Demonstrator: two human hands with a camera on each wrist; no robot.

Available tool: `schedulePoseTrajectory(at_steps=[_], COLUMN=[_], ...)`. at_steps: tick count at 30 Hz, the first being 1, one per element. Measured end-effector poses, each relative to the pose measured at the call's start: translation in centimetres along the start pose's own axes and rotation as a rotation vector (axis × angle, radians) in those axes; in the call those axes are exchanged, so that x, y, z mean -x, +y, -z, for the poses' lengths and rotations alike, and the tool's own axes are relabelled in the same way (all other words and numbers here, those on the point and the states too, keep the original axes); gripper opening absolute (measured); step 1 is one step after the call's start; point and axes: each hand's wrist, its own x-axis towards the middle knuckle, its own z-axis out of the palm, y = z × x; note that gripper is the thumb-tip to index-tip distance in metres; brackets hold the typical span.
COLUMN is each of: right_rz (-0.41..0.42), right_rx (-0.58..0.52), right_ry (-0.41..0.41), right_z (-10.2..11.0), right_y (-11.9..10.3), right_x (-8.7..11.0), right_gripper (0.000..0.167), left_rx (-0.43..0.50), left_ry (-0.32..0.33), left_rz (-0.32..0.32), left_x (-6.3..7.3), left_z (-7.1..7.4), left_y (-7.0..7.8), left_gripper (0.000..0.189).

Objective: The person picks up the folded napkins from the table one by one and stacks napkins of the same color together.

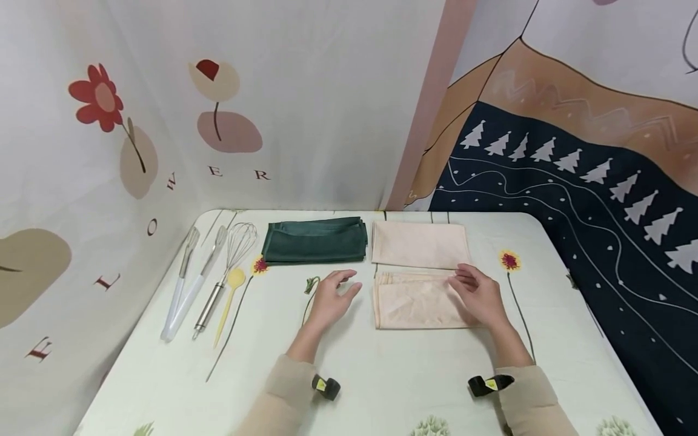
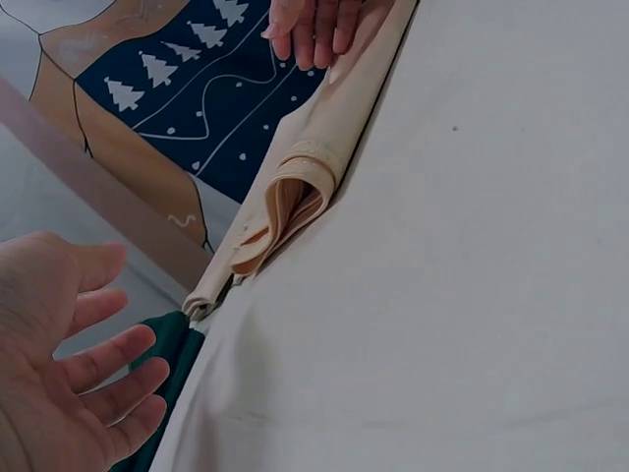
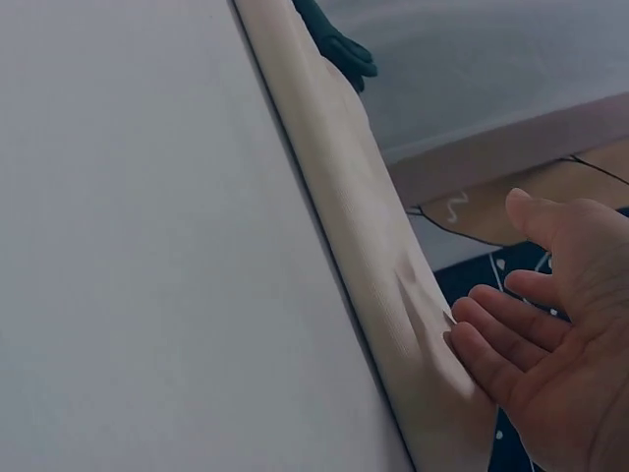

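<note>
Two folded beige cloths lie one behind the other on the table: a front cloth (image 1: 414,306) and a flatter back cloth (image 1: 420,242). My right hand (image 1: 482,297) is over the right end of the front cloth, its fingers loosely bent and nothing in them; in the right wrist view its fingertips (image 3: 462,334) come close to the cloth's side. To the left of the front cloth, my left hand (image 1: 332,297) hovers with relaxed, spread fingers. The left wrist view shows the front cloth's folded layers (image 2: 295,197) end-on. A folded dark green cloth (image 1: 316,242) lies behind my left hand.
On the left of the table (image 1: 360,381) lie two white-handled utensils (image 1: 188,300), a wire whisk (image 1: 209,309) and a yellow spoon (image 1: 229,297). A printed curtain (image 1: 327,121) hangs behind the table, and a dark tree-patterned cloth (image 1: 545,181) hangs at the right.
</note>
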Motion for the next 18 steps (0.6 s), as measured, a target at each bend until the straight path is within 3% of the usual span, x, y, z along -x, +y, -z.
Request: schedulePoseTrajectory(at_steps=[8, 18], right_rz=[0.038, -0.132], right_rx=[0.041, -0.034], right_ry=[0.072, 0.141], right_z=[2.5, 3.8], right_y=[0.8, 1.4], right_x=[0.6, 1.0], right_gripper=[0.043, 0.042], left_rx=[0.008, -0.013], left_ry=[-0.038, -0.103], left_rz=[0.027, 0.015], left_x=[-0.1, -0.1], left_z=[-1.2, -2.3], left_y=[0.0, 0.1], left_gripper=[0.034, 0.036])
